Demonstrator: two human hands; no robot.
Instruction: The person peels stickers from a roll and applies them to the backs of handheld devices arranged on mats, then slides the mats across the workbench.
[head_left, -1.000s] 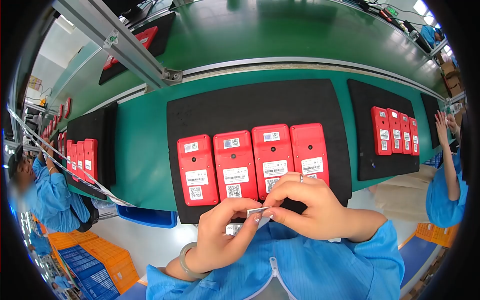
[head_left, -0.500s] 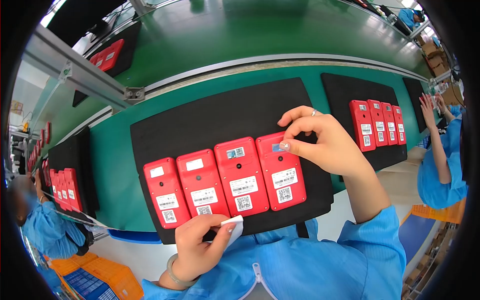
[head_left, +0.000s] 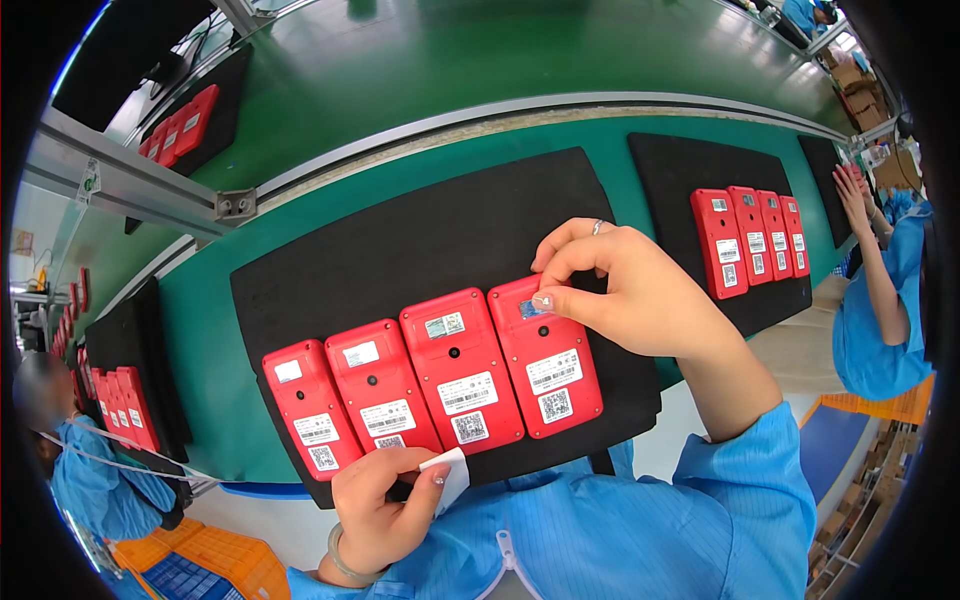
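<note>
Several red handheld devices lie side by side, label side up, on a black foam mat (head_left: pixel 400 240). My right hand (head_left: pixel 635 290) is over the rightmost device (head_left: pixel 548 360), its index finger and thumb curled close together. The thumb tip rests at a small silver sticker (head_left: pixel 529 310) near the device's top and partly hides it. A similar silver sticker (head_left: pixel 445 326) is on the neighbouring device (head_left: pixel 462 365); the two devices further left bear whitish ones. Lower down, my left hand (head_left: pixel 385 505) pinches a folded white paper (head_left: pixel 453 480), beside the devices' bottom edges.
On the right, another black mat (head_left: pixel 670 170) carries several red devices (head_left: pixel 720 245), with a co-worker's hands (head_left: pixel 853 200) beyond. More red devices (head_left: pixel 128 410) and another person (head_left: pixel 105 470) are at left. A metal rail (head_left: pixel 450 125) runs behind the mat.
The mat and devices appear shifted slightly left and down as the view moves. My right thumb stays at the sticker on the rightmost device; my left hand still holds the white paper.
</note>
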